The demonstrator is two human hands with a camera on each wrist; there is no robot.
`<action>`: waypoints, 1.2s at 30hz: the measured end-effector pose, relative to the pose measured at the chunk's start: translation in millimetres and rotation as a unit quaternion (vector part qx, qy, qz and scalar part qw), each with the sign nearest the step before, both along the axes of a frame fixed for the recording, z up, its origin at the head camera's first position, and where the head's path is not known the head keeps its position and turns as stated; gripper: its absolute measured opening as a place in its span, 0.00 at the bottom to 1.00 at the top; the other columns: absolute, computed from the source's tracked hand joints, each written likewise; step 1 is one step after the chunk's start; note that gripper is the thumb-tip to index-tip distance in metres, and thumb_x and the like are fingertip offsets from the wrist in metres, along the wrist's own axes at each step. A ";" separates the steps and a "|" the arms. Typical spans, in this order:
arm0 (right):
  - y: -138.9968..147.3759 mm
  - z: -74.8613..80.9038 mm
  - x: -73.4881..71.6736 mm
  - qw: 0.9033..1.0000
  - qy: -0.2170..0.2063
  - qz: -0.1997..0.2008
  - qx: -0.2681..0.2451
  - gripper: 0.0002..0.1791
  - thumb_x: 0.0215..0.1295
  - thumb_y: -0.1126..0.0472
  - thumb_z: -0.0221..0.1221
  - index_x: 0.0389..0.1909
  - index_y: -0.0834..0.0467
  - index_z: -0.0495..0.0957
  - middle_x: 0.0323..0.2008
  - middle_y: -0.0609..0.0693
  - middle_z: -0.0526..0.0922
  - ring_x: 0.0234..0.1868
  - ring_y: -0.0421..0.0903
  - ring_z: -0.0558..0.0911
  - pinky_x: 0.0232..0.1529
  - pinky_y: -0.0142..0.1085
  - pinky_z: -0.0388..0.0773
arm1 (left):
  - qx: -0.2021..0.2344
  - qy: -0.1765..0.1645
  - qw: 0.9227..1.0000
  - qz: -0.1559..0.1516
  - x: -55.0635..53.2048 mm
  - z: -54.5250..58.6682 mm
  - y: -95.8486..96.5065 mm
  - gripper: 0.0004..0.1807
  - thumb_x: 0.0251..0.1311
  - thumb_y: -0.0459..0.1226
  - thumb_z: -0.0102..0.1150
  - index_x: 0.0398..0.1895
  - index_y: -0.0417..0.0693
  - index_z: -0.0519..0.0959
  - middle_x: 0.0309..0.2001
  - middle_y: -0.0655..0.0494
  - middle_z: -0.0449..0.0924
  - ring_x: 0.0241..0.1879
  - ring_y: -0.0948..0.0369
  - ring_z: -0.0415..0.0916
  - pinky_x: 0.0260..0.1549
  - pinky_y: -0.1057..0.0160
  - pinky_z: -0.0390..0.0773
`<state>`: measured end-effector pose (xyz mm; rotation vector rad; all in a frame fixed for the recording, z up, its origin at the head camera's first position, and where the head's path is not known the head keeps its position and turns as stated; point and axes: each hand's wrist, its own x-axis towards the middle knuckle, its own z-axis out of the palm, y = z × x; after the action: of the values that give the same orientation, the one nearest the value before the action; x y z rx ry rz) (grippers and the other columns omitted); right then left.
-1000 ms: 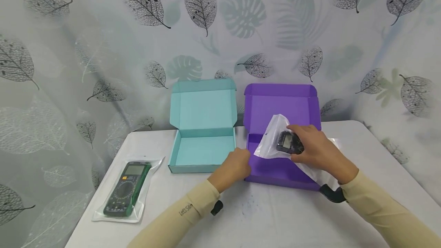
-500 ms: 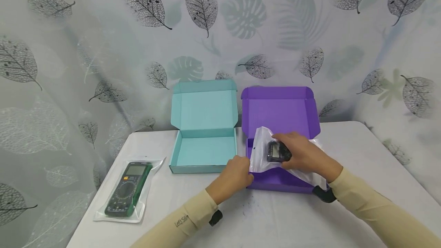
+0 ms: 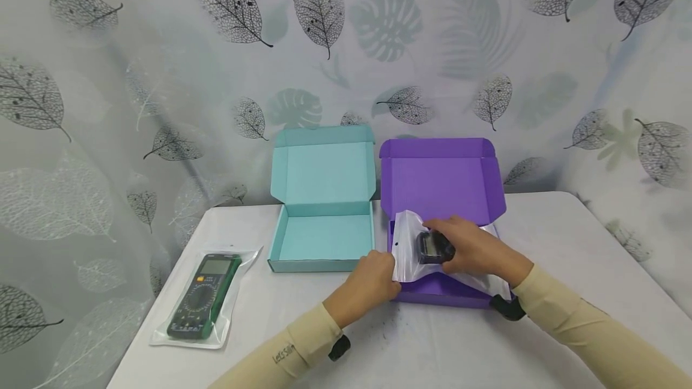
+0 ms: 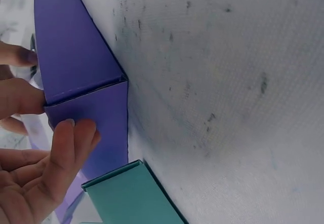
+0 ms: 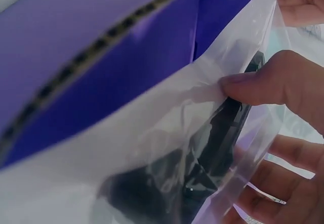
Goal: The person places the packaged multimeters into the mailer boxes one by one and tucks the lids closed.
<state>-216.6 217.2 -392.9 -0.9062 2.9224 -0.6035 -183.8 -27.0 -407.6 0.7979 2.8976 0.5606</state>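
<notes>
My right hand (image 3: 478,251) grips a black handheld device (image 3: 434,247) with a small grey screen, sealed in a clear and white plastic bag (image 3: 405,248). In the right wrist view my thumb (image 5: 258,84) presses the bag from one side, with fingers on the other. The bagged device lies over the open purple box (image 3: 449,290), its bag down inside the walls and slanting across. At the box's front left corner my left hand (image 3: 369,286) holds the wall, fingers (image 4: 73,143) against the outside. Most of the device's lower body is hidden by my right hand.
An open teal box (image 3: 321,236) stands left of the purple one, its lid raised. Farther left, a green and black multimeter (image 3: 200,296) lies in a clear bag on the white table (image 3: 432,353). A leaf-patterned curtain (image 3: 346,47) hangs behind.
My right hand has lowered the bagged device and brought it left, into the purple box. The purple box has shifted slightly, while my left hand has stayed at its corner.
</notes>
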 end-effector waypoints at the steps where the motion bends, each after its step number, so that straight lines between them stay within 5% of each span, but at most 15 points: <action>1: 0.2 -0.7 -0.1 1.000 -0.003 0.000 0.001 0.46 0.42 0.67 0.79 0.68 0.65 0.73 0.54 0.60 0.81 0.53 0.59 0.78 0.49 0.53 0.79 | -0.001 -0.002 1.000 -0.001 0.2 -0.2 -0.1 0.20 0.54 0.31 0.72 0.16 0.47 0.68 0.17 0.59 0.63 0.19 0.63 0.62 0.15 0.66 0.64; 28: -1.4 -19.3 3.8 0.999 -0.025 0.015 0.019 0.45 0.44 0.67 0.80 0.68 0.62 0.74 0.55 0.58 0.81 0.51 0.55 0.79 0.49 0.52 0.80 | 0.005 -0.014 1.000 -0.011 1.2 2.1 -1.5 0.23 0.56 0.31 0.72 0.14 0.49 0.67 0.16 0.61 0.60 0.17 0.65 0.60 0.12 0.68 0.61; 36: -1.4 -25.5 2.2 0.999 -0.017 0.021 0.025 0.45 0.43 0.68 0.79 0.67 0.63 0.74 0.51 0.57 0.82 0.48 0.53 0.79 0.44 0.50 0.80 | 0.049 -0.013 0.999 0.000 -5.2 10.5 -4.5 0.25 0.63 0.36 0.67 0.13 0.51 0.63 0.13 0.64 0.56 0.13 0.68 0.56 0.10 0.70 0.59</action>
<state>-214.4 215.8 -418.4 -0.9390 2.8664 -0.5365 -189.0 -31.5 -397.1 0.7955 2.8655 0.7120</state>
